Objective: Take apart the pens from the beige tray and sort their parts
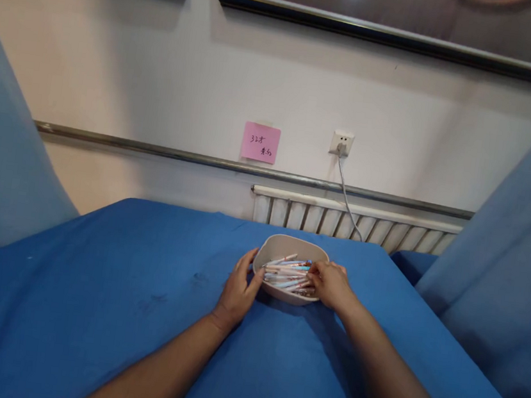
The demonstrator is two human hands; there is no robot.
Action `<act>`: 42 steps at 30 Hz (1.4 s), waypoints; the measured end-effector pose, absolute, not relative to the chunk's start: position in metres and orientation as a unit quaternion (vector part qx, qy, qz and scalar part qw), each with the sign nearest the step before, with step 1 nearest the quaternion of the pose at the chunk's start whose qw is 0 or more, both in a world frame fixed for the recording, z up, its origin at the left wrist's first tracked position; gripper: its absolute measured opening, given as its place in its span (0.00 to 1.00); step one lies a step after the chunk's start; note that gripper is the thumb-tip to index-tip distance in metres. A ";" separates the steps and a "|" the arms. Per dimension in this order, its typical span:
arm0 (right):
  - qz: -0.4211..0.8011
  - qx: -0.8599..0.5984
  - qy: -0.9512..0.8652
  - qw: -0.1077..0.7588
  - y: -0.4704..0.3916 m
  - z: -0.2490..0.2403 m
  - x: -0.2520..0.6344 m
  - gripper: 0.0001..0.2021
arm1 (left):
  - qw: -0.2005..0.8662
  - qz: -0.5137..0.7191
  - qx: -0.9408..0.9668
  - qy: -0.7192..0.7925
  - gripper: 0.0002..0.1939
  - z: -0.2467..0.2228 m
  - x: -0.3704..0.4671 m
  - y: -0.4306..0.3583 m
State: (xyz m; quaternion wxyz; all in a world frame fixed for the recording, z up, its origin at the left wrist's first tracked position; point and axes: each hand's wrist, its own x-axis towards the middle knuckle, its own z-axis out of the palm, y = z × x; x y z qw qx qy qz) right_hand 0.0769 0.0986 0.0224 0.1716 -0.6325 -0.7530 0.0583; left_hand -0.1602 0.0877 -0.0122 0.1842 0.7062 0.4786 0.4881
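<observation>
A beige basin (289, 297) stands on a blue cloth-covered table (113, 296) and holds several pens (288, 271), white, pink and light blue. My left hand (239, 289) grips the basin's left side, thumb over the rim and fingers along the outside. Over the right side reaches my right hand (330, 282), its fingertips pinched together at the pens. What those fingertips hold is too small to make out.
Behind the table are a white radiator (311, 217), a metal rail (179, 154) and a socket (341, 143) with a plugged-in cable. A pink note (260, 143) is on the wall. Blue curtains (1, 147) hang at both sides, framed pictures above.
</observation>
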 end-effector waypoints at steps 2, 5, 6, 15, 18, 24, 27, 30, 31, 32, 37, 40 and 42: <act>0.038 -0.634 -0.745 0.205 0.097 0.025 0.076 0.09 | 0.122 0.430 0.783 0.432 0.23 -0.006 -0.166 0.083; 0.024 -0.621 -0.725 0.297 0.093 0.029 0.073 0.10 | 0.077 0.369 0.827 0.417 0.16 -0.001 -0.165 0.084; 0.029 -0.616 -0.714 0.330 0.091 0.031 0.072 0.10 | 0.070 0.362 0.825 0.428 0.14 -0.002 -0.162 0.087; 0.460 -0.505 -0.583 0.440 0.072 0.014 0.022 0.13 | 0.168 0.503 0.676 0.512 0.32 -0.025 -0.169 0.106; 0.556 -0.464 -0.570 0.387 0.070 -0.005 0.005 0.14 | 0.203 0.472 0.716 0.472 0.29 -0.019 -0.196 0.085; 0.541 -0.438 -0.624 0.356 0.073 -0.030 0.001 0.14 | 0.245 0.337 0.779 0.468 0.11 -0.010 -0.208 0.068; 0.471 -0.424 -0.705 0.319 0.073 -0.034 0.004 0.10 | 0.257 0.334 0.785 0.454 0.09 -0.014 -0.199 0.072; 0.360 -0.452 -0.769 0.276 0.072 -0.033 0.004 0.09 | 0.259 0.328 0.794 0.441 0.09 -0.016 -0.193 0.076; 0.322 -0.463 -0.781 0.268 0.071 -0.033 0.003 0.08 | 0.260 0.321 0.795 0.444 0.09 -0.016 -0.193 0.077; 0.286 -0.472 -0.791 0.262 0.071 -0.032 0.003 0.08 | 0.265 0.314 0.793 0.449 0.09 -0.016 -0.193 0.077; 0.188 -0.493 -0.812 0.249 0.068 -0.030 0.001 0.08 | 0.323 0.273 0.761 0.492 0.17 -0.015 -0.191 0.079; 0.176 -0.496 -0.810 0.258 0.067 -0.032 0.001 0.08 | 0.321 0.282 0.757 0.494 0.18 -0.014 -0.191 0.080; 0.177 -0.497 -0.809 0.260 0.067 -0.034 0.001 0.08 | 0.303 0.299 0.770 0.476 0.14 -0.014 -0.192 0.079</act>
